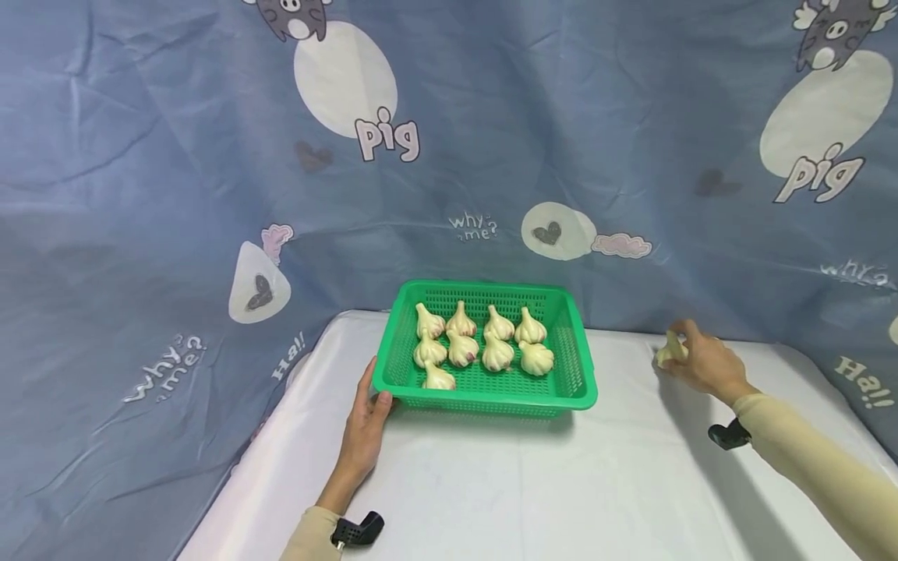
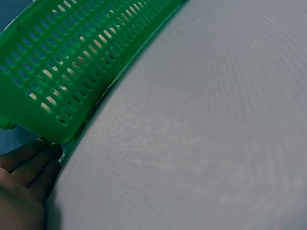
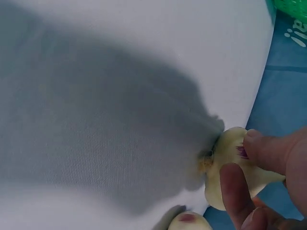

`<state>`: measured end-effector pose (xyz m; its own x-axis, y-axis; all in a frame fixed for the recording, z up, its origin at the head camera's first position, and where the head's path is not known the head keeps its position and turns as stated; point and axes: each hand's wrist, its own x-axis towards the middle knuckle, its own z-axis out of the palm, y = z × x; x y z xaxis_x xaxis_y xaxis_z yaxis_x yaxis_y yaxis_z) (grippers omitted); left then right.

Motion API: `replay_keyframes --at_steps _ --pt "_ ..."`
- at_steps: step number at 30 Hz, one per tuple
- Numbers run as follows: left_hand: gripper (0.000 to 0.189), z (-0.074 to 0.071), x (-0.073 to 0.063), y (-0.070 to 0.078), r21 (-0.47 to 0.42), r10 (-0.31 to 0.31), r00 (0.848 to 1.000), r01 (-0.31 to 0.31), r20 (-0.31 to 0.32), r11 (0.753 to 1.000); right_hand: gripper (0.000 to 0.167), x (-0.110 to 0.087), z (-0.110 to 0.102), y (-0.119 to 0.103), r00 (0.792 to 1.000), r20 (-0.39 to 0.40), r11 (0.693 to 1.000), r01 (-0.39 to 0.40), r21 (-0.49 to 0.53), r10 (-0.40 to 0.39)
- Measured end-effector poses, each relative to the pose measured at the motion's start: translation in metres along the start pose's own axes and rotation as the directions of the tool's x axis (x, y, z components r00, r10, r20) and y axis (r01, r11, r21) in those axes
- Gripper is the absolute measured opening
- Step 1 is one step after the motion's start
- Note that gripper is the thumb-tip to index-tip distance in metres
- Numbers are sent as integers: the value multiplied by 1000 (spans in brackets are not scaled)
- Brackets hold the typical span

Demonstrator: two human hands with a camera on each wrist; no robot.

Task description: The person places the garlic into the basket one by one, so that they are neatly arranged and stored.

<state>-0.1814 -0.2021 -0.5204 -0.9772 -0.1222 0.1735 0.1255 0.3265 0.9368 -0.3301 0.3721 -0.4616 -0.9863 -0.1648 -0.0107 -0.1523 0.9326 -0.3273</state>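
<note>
A green plastic basket holds several garlic bulbs, roughly in rows. My left hand rests against its near left corner, fingers along the left side and thumb at the front. In the left wrist view, the fingers look fairly straight and touch the corner of the slotted basket wall. At the far right of the table, my right hand pinches a garlic bulb between thumb and fingers. The right wrist view shows this bulb at the white surface; another bulb lies beside it, partly cut off.
A white-covered table lies under the basket. Blue printed cloth hangs behind its far edge and along its left side. The right forearm sleeve reaches across the right part of the table.
</note>
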Motion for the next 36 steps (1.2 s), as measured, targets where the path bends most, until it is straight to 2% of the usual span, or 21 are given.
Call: replay_keyframes --at_steps 8,12,20,27,36 --pt "62 -1 3 0 0 15 1000 -15 -3 1000 76 -1 1 2 999 -30 999 -35 -11 35" --pt "62 -1 4 0 -6 8 1000 -8 0 1000 72 -4 4 3 997 -55 999 -50 0 50" --pt "62 1 3 0 -9 3 1000 -3 -1 1000 76 -12 15 4 989 -76 992 -126 11 126" --pt "62 2 2 0 -15 6 1000 -6 1 1000 74 -14 24 0 982 -123 989 -147 -4 145" --pt "62 0 0 1 4 7 1000 -7 -10 1000 77 -12 25 -2 981 -114 987 -160 10 160"
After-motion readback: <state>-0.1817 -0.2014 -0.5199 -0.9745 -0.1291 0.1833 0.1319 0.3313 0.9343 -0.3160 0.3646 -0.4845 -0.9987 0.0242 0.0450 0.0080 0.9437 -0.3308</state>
